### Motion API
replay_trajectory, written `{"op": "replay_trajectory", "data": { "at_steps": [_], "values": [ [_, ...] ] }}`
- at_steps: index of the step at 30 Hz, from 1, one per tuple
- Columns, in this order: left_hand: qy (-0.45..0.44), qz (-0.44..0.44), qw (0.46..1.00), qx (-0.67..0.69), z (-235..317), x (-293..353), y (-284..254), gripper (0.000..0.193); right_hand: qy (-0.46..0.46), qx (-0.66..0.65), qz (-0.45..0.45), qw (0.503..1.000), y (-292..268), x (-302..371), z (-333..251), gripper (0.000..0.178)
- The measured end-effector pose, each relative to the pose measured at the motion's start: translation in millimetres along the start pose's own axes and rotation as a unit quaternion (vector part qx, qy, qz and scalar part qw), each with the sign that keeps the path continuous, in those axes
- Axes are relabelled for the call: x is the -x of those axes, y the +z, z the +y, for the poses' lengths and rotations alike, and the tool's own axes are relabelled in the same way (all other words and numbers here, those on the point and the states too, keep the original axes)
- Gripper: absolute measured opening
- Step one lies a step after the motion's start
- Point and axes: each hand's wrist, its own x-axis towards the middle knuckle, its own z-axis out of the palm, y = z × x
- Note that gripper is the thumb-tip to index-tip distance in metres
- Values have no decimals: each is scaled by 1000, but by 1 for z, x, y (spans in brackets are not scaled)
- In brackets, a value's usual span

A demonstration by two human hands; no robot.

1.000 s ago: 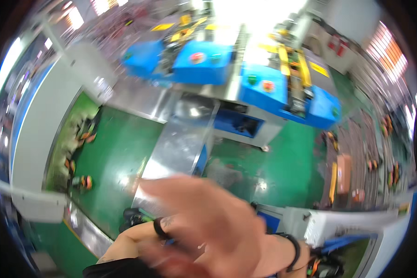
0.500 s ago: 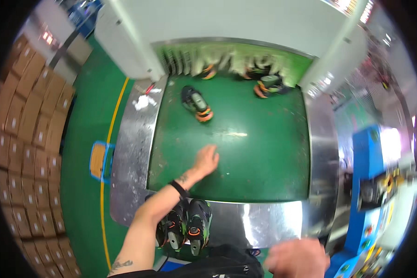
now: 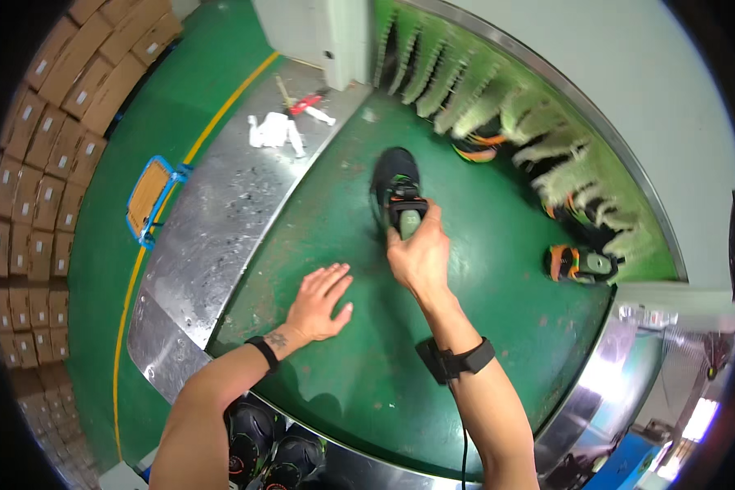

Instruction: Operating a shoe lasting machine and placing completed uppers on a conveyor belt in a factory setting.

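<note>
The black athletic shoe with a dark, rounded toe (image 3: 398, 175) is over the green-topped, metal-edged counter (image 3: 482, 343), toe toward 12 o'clock, its heel toward the person. That probably lets the bare right hand (image 3: 419, 245) take it without twisting: thumb and fingers close around the heel from opposite sides. The pale green, hard-looking insert (image 3: 410, 224) filling the opening likely stiffens the heel against the pinch. At 8 o'clock from that grip, the left hand (image 3: 322, 302) holds nothing, fingers loosely spread; whether it touches the green surface, I cannot tell. The shoe's upper is mostly black, with small green accents near the lacing and a blurred left edge. A similar shoe with an orange sole (image 3: 580, 265) lies at 3 o'clock, by the pale green fringed curtain (image 3: 457, 73).
</note>
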Motion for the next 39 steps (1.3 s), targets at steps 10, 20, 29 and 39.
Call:
{"op": "replay_trajectory", "data": {
  "at_steps": [10,20,29,39],
  "values": [
    [8,75,996,-40,45,-5,-28,55,244,-487,-114,831,-127,243,77,50],
    [29,-376,764,524,365,120,-115,103,226,-425,262,836,-223,652,23,29],
    [37,-394,648,651,495,280,-139,57,109,-309,289,900,-184,790,19,60],
    [-48,-452,579,677,555,359,-102,49,129,-365,341,857,-190,884,60,43]
  ]
}}
